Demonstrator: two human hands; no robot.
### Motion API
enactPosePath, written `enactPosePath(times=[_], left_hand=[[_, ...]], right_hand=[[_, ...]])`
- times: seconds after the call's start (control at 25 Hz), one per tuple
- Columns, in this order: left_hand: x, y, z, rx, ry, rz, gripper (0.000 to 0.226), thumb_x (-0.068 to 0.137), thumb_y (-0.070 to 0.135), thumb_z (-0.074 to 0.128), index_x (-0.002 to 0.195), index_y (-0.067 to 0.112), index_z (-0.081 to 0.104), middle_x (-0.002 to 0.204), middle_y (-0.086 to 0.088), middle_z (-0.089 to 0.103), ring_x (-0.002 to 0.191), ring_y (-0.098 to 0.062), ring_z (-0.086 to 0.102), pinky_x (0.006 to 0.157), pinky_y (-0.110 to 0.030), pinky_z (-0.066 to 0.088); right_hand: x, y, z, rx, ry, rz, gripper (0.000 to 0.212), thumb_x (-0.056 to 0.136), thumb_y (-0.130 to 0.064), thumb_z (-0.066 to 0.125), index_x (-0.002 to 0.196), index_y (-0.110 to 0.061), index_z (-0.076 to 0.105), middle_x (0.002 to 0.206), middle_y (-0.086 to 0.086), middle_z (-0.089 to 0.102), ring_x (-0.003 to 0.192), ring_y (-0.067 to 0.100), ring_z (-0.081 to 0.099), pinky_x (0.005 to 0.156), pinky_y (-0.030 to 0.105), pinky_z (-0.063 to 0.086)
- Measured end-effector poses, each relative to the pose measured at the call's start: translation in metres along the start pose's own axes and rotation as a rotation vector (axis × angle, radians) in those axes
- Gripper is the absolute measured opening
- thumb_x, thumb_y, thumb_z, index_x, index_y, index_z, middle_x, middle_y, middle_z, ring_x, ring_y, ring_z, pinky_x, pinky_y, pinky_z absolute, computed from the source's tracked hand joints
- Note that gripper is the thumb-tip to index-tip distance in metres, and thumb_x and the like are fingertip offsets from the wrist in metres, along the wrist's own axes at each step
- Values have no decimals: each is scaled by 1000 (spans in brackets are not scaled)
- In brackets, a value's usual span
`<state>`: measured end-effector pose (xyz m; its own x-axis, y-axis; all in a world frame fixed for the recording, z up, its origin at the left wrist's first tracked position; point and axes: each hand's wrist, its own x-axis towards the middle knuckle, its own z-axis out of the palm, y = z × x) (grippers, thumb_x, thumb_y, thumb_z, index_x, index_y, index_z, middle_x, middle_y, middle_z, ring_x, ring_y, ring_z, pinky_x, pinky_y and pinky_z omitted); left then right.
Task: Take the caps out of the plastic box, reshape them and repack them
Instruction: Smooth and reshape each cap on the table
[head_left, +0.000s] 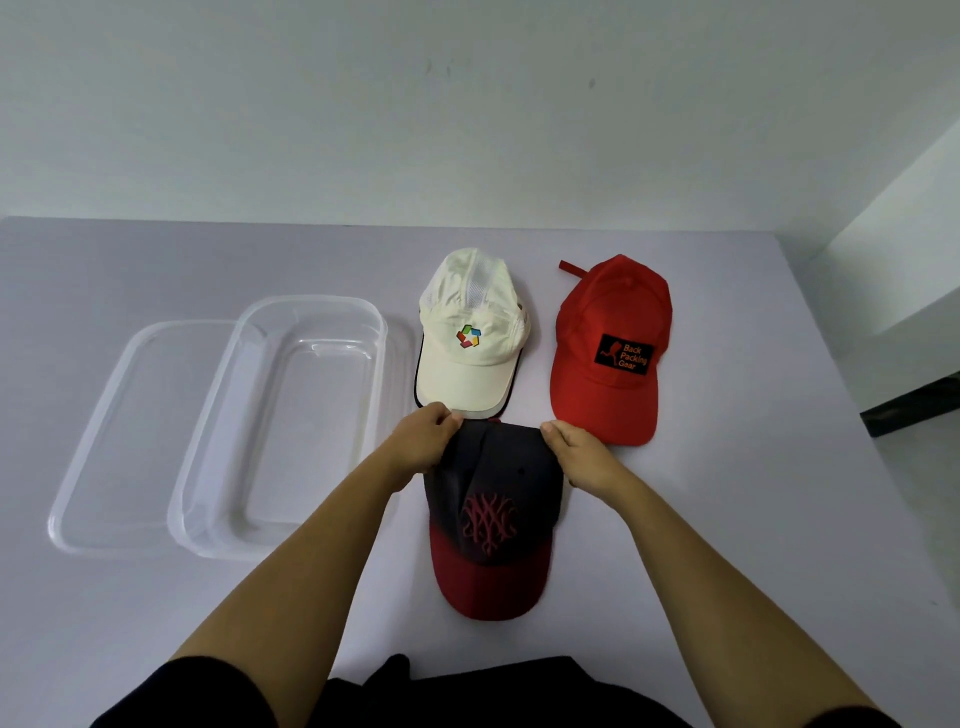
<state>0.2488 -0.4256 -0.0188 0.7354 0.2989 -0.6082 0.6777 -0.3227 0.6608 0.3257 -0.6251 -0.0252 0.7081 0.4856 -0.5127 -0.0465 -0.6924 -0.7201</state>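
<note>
The dark cap (493, 514) lies on the tabletop (753, 519) directly in front of the person, its long axis running straight away from them: red brim nearest the body, crown pointing toward the far edge. Both hands meet it at the far end of the crown. The left hand (421, 441) pinches the crown's rear left corner and the right hand (576, 452) pinches the rear right corner, each set of fingers (553, 430) closed on the fabric, thumbs apparently tucked under the edge where they cannot be seen. The two hands are about equally near the cap, one at each side of its centre line, so the crown is held symmetrically and looks ready to be pulled or pressed into shape.

Just beyond the hands lies the white cap (470, 338), brim toward the person, its brim edge almost touching the left knuckles. It seems to rest on another dark-edged cap, though little of that shows. The red cap (610, 353) lies to the right of it, just beside the right hand, brim also pointing at the person.

The box (280, 431) stands empty, well to the left of the dark cap, resting partly on its lid (114, 431). Its long axis runs roughly parallel to the caps, so any repacking means a sideways carry to the left, the left hand being the nearer one.
</note>
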Motion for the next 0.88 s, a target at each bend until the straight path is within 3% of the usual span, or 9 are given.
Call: enactPosePath(times=[0.08, 0.2, 0.36, 0.52, 0.72, 0.88], left_hand=[[0, -5, 4, 69, 74, 32, 32, 98, 37, 39, 97, 9, 54, 85, -5, 55, 72, -15, 49, 62, -25, 41], [-2, -6, 3, -11, 130, 42, 37, 95, 42, 44, 95, 7, 57, 84, -5, 57, 71, -16, 50, 61, -26, 41], [-15, -4, -19, -199, -223, -150, 48, 84, 57, 56, 94, 10, 61, 61, 0, 41, 49, -8, 31, 43, -17, 25], [-18, -7, -18, -327, -426, -176, 32, 86, 39, 63, 106, 14, 61, 67, 4, 53, 41, -3, 33, 36, -12, 23], [-22, -12, -3, -373, -421, -65, 27, 94, 36, 51, 109, 14, 57, 61, 2, 62, 34, -8, 44, 40, -17, 38], [-24, -18, 0, -392, -297, 20, 25, 95, 32, 50, 83, 11, 47, 52, -1, 48, 32, -11, 39, 38, -20, 34]], right_hand=[[0, 4, 2, -60, 33, -51, 40, 99, -36, 34, 82, -5, 52, 73, 4, 51, 70, 16, 47, 67, 34, 39], [1, 1, 3, -60, 78, -66, 37, 99, -35, 33, 80, -9, 49, 69, 0, 48, 67, 14, 44, 62, 30, 34], [-2, -1, 3, -6, 53, -8, 33, 100, -35, 26, 97, -17, 53, 73, -7, 51, 65, 9, 47, 59, 24, 37], [-3, 0, 6, 93, 5, 33, 31, 101, -36, 24, 101, -18, 50, 71, -6, 46, 62, 10, 45, 54, 23, 38], [-3, 4, 8, 110, 103, -24, 31, 101, -35, 26, 99, -17, 52, 82, -8, 52, 77, 7, 48, 72, 25, 38], [-3, 7, 10, 13, 123, -87, 33, 101, -32, 28, 82, -16, 50, 80, -2, 54, 78, 13, 49, 74, 29, 36]])
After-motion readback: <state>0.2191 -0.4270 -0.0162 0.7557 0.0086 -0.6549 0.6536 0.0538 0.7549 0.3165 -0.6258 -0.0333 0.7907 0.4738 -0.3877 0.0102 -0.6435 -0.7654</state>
